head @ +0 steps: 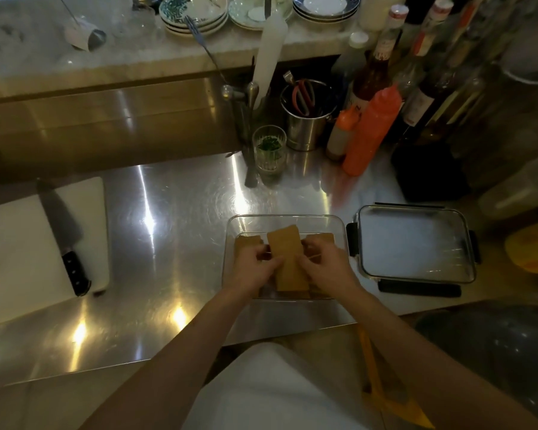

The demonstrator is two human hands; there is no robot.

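Step likely lifting: left hand (255, 270) and right hand (326, 268) pinch the middle tan sheet (288, 252) in the clear container (286, 217) near the counter (168, 243) front edge; next, raise it level.

Knife (63, 240) lies on cutting board (13, 243); glass (268, 150) holds perhaps herbs.

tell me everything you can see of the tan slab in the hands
The slab is a thin, flat, tan rectangle, matte, perhaps a wafer. It is tilted, far end raised, above the clear container. The left hand and right hand pinch its long edges near the middle. Other slabs lie on either side inside the container.
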